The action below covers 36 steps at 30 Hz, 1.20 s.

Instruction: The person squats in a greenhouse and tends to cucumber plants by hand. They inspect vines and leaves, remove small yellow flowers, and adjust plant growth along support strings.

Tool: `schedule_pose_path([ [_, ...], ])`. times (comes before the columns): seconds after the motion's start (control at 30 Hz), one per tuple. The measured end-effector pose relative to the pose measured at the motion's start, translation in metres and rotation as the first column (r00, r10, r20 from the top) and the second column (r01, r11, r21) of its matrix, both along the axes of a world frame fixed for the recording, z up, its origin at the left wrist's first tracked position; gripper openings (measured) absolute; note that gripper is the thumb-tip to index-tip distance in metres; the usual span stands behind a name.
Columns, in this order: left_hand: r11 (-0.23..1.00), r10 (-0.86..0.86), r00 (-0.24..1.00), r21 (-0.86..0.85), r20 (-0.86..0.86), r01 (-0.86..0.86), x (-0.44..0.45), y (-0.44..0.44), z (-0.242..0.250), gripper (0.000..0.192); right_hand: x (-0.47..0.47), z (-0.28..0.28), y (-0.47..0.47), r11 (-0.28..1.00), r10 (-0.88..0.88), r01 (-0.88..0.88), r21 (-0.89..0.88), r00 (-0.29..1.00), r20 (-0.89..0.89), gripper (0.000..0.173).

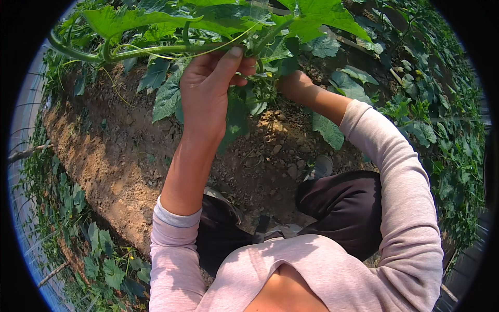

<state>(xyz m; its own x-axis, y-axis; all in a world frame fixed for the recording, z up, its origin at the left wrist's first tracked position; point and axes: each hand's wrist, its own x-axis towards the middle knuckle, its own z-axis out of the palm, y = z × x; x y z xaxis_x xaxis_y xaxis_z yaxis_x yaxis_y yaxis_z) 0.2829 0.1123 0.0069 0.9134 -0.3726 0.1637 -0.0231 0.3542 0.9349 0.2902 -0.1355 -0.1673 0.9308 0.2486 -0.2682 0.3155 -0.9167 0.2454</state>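
Note:
My left hand is raised at the top centre, its thumb and fingers closed around a thick green vine stem that runs off to the left. A thin pale tendril curls across the stem near my thumb. Large lobed leaves spread above both hands. My right hand reaches in among the leaves just right of the left one; its fingers are hidden by foliage, so what they touch cannot be made out. Small shoots and curled tendrils hang between the two hands.
Dry, cloddy soil lies under the vines. Dense leafy plants fill the right side, and more vines grow at lower left. My bent knees and shoes are below my hands. Plastic sheeting curves along the left edge.

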Motion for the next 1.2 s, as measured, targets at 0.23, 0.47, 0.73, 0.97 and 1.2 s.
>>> schedule_pose_path([
  [0.23, 1.000, 0.004, 1.000, -0.001, 0.004, -0.004, -0.002, 0.004, 0.002, 0.017, -0.015, 0.020, 0.010, 0.995, 0.089, -0.089, -0.048, 0.996, -0.009, 0.020],
  [0.47, 1.000, 0.009, 1.000, -0.001, -0.002, -0.009, -0.003, 0.003, 0.002, 0.018, -0.017, 0.027, 0.006, 0.993, 0.100, -0.101, -0.053, 0.995, -0.024, 0.017],
  [0.73, 1.000, -0.005, 1.000, 0.008, 0.011, 0.005, -0.006, 0.003, 0.003, 0.018, -0.009, 0.025, -0.012, 0.992, -0.087, 0.087, 0.090, 0.996, 0.001, 0.022],
  [0.97, 0.998, -0.066, 0.998, 0.006, 0.012, 0.065, -0.012, 0.001, 0.005, 0.016, 0.012, 0.042, -0.015, 0.975, -0.129, 0.193, 0.111, 0.898, -0.421, 0.033],
  [1.2, 0.999, -0.039, 0.999, 0.031, 0.026, 0.038, -0.010, 0.000, 0.005, 0.017, -0.015, 0.053, 0.003, 0.943, -0.003, 0.009, 0.333, 1.000, -0.016, 0.032],
])
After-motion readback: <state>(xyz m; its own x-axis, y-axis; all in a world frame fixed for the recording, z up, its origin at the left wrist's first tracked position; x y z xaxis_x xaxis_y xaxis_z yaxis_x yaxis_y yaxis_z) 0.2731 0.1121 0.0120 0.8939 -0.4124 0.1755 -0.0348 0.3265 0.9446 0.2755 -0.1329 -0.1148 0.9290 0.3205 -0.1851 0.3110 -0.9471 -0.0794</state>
